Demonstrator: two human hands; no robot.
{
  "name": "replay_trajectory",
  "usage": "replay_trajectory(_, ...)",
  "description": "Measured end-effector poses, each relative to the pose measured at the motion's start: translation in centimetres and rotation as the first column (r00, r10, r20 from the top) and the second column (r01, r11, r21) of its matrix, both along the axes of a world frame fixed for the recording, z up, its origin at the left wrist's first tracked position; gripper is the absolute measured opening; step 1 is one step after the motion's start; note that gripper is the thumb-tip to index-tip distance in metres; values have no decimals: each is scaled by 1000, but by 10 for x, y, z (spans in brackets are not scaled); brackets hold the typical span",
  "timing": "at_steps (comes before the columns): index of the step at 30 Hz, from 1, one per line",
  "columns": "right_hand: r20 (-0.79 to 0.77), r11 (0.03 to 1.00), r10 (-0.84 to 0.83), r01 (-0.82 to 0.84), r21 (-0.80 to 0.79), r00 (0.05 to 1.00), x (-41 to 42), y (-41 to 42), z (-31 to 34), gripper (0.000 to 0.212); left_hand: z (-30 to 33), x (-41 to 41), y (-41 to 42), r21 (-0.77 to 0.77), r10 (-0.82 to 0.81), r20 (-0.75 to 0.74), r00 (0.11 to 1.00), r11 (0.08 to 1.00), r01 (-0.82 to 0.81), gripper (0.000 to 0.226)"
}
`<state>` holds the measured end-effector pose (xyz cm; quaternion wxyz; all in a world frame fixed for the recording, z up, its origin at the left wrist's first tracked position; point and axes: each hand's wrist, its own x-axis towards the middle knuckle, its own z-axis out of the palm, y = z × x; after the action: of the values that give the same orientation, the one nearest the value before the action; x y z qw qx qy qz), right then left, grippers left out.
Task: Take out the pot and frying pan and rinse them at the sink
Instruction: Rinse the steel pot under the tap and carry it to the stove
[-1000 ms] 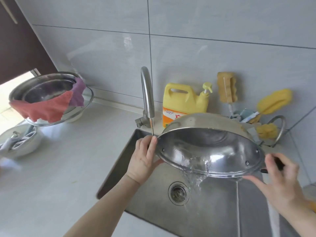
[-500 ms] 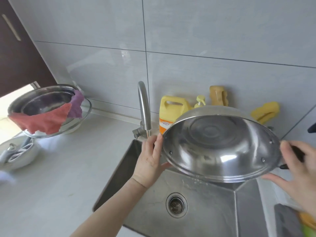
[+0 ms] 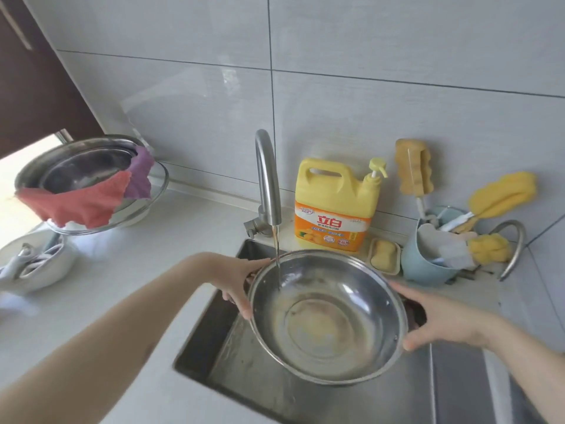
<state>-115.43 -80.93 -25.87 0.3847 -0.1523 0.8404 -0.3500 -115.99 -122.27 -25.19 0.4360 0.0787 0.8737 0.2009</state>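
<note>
Grey tiled wall [image 3: 397, 102], pale countertop [image 3: 137, 270], steel sink [image 3: 232, 362], running tap [image 3: 267, 179]

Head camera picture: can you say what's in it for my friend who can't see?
Two hands, left hand and right hand, hold a steel pan over the sink while the faucet runs water into it. Yellow dish soap stands behind.

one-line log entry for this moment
step: rinsing | round steel pan under faucet stream | left hand, right hand grip rim | over sink
</note>
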Motion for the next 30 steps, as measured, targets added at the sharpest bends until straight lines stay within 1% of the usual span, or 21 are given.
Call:
replay_trajectory(1, 71, 1000, 2, -1, -16, 997, 1, -8, -7, 113, 10, -4, -9, 7, -3, 78, 997, 1000, 2, 123)
replay_trajectory(2, 143, 1000, 4, 0, -25, 990, 1, -15, -15, 112, 23, -8, -18, -10, -10, 124, 992, 1000, 11, 115)
replay_trajectory(3, 191, 999, 7, 2, -46, 982, 4, -24, -24, 110, 35, -11, -25, -47, -22, 140, 990, 998, 29, 111)
replay_trajectory(5, 204, 994, -30, 51, -98, 979, 15, -44, -45, 110, 60, -11, -37, -156, -33, 139, 990, 986, 55, 116)
replay_trajectory(7, 178, 977, -95, 126, -170, 979, 29, -68, -60, 114, 86, -3, -44, -250, -45, 104, 994, 966, 70, 125)
replay_trajectory(9, 105, 946, -158, 181, -268, 982, 43, -91, -65, 118, 103, 9, -47, -325, -99, -21, 995, 942, 87, 132)
replay_trajectory(11, 5, 918, -228, 216, -334, 974, 55, -109, -68, 125, 113, 26, -48, -380, -153, -178, 972, 922, 75, 138)
replay_trajectory(12, -61, 908, -272, 236, -346, 960, 57, -115, -69, 130, 112, 35, -49, -400, -178, -277, 944, 915, 55, 141)
replay_trajectory(14, -220, 893, -347, 249, -376, 912, 57, -120, -67, 138, 102, 52, -52, -409, -206, -506, 838, 912, -22, 147)
replay_trajectory(16, -374, 897, -372, 225, -381, 849, 45, -113, -55, 137, 79, 65, -58, -324, -150, -678, 720, 939, -110, 148)
replay_trajectory(17, -429, 914, -347, 198, -354, 834, 36, -107, -44, 136, 66, 69, -62, -246, -65, -717, 694, 955, -164, 149)
replay_trajectory(18, -471, 941, -287, 153, -302, 834, 26, -101, -29, 136, 52, 72, -64, -157, 33, -727, 686, 964, -213, 149)
replay_trajectory(19, -500, 969, -207, 106, -222, 841, 15, -93, -13, 136, 39, 74, -63, -72, 128, -711, 692, 965, -252, 150)
replay_trajectory(21, -526, 999, -39, 16, -48, 849, -8, -78, 16, 137, 13, 77, -55, 68, 271, -623, 734, 953, -294, 151)
replay_trajectory(23, -510, 992, 106, -54, 115, 853, -24, -70, 50, 137, -8, 77, -43, 205, 360, -483, 798, 933, -296, 150)
replay_trajectory(24, -493, 978, 166, -76, 196, 854, -29, -69, 67, 136, -16, 75, -37, 260, 378, -401, 834, 920, -292, 149)
replay_trajectory(25, -461, 955, 223, -98, 279, 859, -33, -67, 82, 135, -21, 72, -32, 295, 367, -322, 872, 915, -276, 147)
replay_trajectory(27, -356, 900, 307, -148, 410, 882, -38, -61, 102, 130, -25, 65, -25, 335, 287, -172, 942, 917, -218, 139)
replay_trajectory(28, -301, 887, 320, -172, 428, 898, -41, -58, 107, 125, -22, 61, -24, 328, 245, -89, 965, 922, -204, 135)
replay_trajectory(29, -243, 893, 304, -187, 408, 921, -41, -54, 108, 120, -17, 57, -23, 301, 202, -11, 979, 935, -189, 134)
replay_trajectory(30, -181, 916, 270, -194, 352, 946, -39, -50, 104, 111, -11, 53, -24, 259, 155, 45, 987, 952, -161, 134)
